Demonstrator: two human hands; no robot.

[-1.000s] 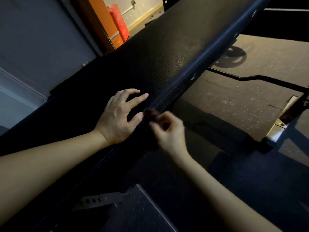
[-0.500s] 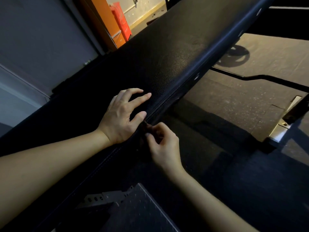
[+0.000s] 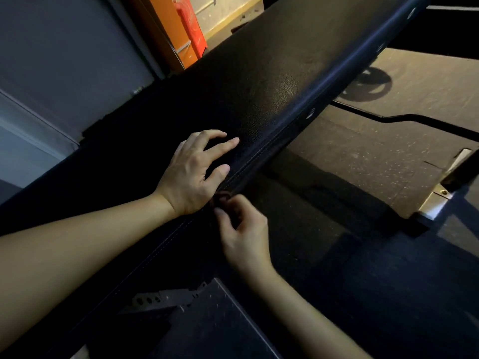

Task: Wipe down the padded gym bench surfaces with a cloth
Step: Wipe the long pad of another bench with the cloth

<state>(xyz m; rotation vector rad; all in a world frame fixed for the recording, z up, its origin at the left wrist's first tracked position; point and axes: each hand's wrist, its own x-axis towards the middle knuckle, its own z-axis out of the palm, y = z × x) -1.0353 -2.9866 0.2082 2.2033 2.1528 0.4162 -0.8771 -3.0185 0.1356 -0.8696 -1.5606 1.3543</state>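
Note:
The black padded gym bench runs diagonally from lower left to upper right, with a stitched seam along its near side. My left hand rests on the top pad with fingers spread. My right hand is against the bench's side edge just below the left thumb, its fingers curled and pinching a small dark wad, seemingly the cloth, at the seam. The cloth is mostly hidden and blurred in the dim light.
A perforated metal bracket of the bench frame sits at the bottom centre. Speckled rubber floor mats lie to the right, with a black frame bar and a metal floor plate. Orange and red objects stand by the wall behind.
My right hand has slid down and left along the bench's side seam, toward my body. My left hand has stayed planted on the pad.

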